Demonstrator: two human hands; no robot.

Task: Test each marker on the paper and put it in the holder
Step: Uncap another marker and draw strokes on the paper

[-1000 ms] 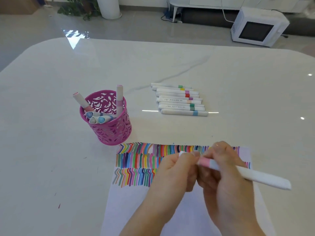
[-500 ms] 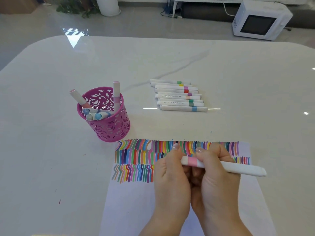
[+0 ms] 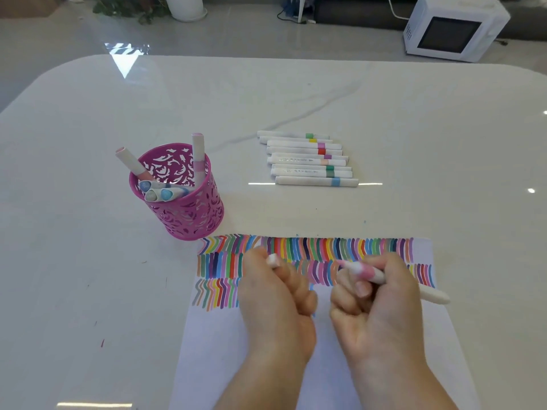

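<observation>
My right hand [image 3: 381, 309] grips a white marker with a pink band [image 3: 370, 272], uncapped, its pink tip pointing left just above the paper [image 3: 225, 344]. My left hand [image 3: 275, 294] is closed around the marker's white cap [image 3: 273, 259], a short way left of the tip. The paper lies in front of me with rows of coloured strokes across its top. A pink lattice holder [image 3: 189, 208] stands left of the paper's top corner with several markers in it. A row of several capped white markers [image 3: 307, 159] lies on the table beyond the paper.
The white glossy table [image 3: 88, 261] has a rounded far edge. On the floor beyond it stand a white microwave [image 3: 453, 28], a white pot with a plant [image 3: 186, 7] and some cables.
The two hands were together on the capped marker. Now they have pulled apart: the cap has come off in my left hand and the pink tip is bare.
</observation>
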